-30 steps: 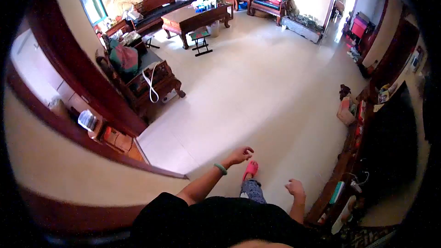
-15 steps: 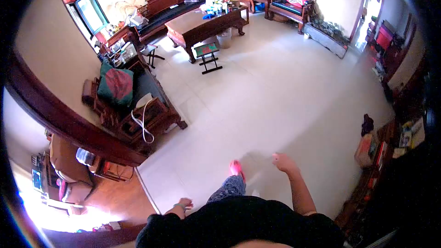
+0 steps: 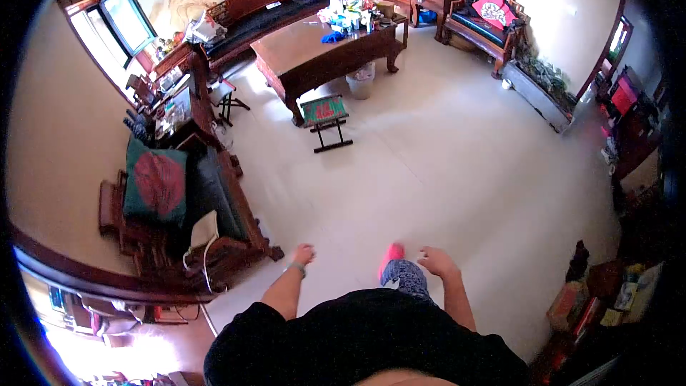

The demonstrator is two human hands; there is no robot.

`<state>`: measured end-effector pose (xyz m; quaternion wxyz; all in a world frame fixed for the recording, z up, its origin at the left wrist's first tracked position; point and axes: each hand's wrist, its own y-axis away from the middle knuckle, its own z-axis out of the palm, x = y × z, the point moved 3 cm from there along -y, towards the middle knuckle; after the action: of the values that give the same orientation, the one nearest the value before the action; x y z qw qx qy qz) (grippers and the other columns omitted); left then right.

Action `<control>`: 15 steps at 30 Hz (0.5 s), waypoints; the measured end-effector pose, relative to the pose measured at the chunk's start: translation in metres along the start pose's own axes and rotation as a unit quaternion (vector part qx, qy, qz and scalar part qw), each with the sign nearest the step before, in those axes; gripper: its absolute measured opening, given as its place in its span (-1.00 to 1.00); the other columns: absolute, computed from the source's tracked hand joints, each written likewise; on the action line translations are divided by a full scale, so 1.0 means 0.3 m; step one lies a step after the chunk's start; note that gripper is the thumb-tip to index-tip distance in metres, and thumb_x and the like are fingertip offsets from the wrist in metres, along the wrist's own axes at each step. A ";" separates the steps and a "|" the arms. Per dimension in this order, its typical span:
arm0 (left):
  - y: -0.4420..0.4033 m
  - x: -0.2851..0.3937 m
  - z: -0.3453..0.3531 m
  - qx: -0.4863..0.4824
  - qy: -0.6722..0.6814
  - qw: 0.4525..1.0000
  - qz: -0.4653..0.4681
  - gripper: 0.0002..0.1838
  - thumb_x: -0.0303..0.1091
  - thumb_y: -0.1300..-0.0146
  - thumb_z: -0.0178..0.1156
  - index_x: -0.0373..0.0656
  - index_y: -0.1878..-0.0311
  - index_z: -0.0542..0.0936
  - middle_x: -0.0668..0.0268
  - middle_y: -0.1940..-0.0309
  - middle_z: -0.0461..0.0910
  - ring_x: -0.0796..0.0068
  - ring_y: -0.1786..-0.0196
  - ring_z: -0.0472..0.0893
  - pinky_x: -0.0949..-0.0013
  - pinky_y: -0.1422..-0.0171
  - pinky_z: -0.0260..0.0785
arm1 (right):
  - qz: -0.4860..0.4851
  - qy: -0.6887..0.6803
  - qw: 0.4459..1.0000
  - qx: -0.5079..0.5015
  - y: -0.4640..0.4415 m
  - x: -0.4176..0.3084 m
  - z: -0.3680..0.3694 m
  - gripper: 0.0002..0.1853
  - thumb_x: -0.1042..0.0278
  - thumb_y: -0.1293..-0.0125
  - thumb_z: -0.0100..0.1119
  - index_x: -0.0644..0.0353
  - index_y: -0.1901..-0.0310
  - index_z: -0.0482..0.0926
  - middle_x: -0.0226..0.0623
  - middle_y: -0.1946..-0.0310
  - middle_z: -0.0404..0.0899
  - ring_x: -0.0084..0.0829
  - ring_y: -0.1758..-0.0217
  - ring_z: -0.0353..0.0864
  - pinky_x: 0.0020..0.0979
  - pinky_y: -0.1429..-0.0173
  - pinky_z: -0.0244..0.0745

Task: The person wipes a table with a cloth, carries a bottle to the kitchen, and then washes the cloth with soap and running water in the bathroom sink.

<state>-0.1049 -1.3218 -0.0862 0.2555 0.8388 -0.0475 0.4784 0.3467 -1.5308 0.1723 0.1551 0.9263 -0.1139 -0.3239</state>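
My left hand (image 3: 304,254) hangs over the pale tiled floor (image 3: 400,179), with a band (image 3: 295,267) round its wrist. Its fingers are loosely curled and nothing shows in them. My right hand (image 3: 439,261) is also above the floor, holding nothing visible, its fingers bent but somewhat apart. Between the hands, a foot in a pink shoe (image 3: 391,254) steps forward below a patterned trouser leg (image 3: 406,279). The wooden bench (image 3: 250,232) with a green and red cushion (image 3: 158,184) is nearest to my left hand.
Ahead, a folding stool (image 3: 325,111) stands before a large wooden table (image 3: 296,57) with clutter on it. A bin (image 3: 360,84) sits beside the table. A stone planter (image 3: 537,96) lies along the right wall. Boxes (image 3: 568,304) are at the near right.
I have moved forward into the room; the table, stool and bench appear closer. My left hand has swung forward, and my right hand has come slightly back and inward.
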 end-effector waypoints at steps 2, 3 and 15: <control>-0.170 0.608 0.101 -0.075 0.123 0.989 -0.031 -0.73 -0.49 -0.13 0.12 -0.21 0.06 0.53 0.32 0.49 0.58 0.57 0.49 0.53 0.48 0.41 0.43 | 0.069 0.017 0.997 0.018 -0.157 0.095 -0.138 -0.51 0.17 -0.12 0.23 0.25 -0.05 0.49 0.01 0.09 0.57 -0.07 0.03 0.56 -0.19 -0.06 0.46; -0.320 0.692 0.169 -0.096 0.092 0.991 -0.006 -0.72 -0.43 -0.11 0.14 -0.21 0.08 0.54 0.30 0.47 0.60 0.53 0.45 0.57 0.45 0.36 0.45 | 0.093 0.026 0.995 0.023 -0.244 0.177 -0.168 -0.51 0.16 -0.11 0.23 0.25 -0.05 0.49 0.01 0.09 0.57 -0.07 0.02 0.56 -0.19 -0.06 0.45; -1.448 0.891 0.018 -0.155 0.158 0.956 -0.194 -0.71 -0.34 -0.13 0.16 -0.13 0.05 0.52 0.27 0.40 0.61 0.44 0.47 0.57 0.32 0.45 0.46 | -0.014 0.133 0.982 0.135 -1.554 -0.071 -1.165 -0.58 0.31 -0.15 0.17 0.31 -0.04 0.46 0.03 -0.03 0.48 -0.10 -0.09 0.47 -0.20 -0.18 0.36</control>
<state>0.1838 -0.9046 -0.0336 0.4749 0.6954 0.0833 0.5329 0.6039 -1.0179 0.2753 0.0377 0.9751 -0.1217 -0.1816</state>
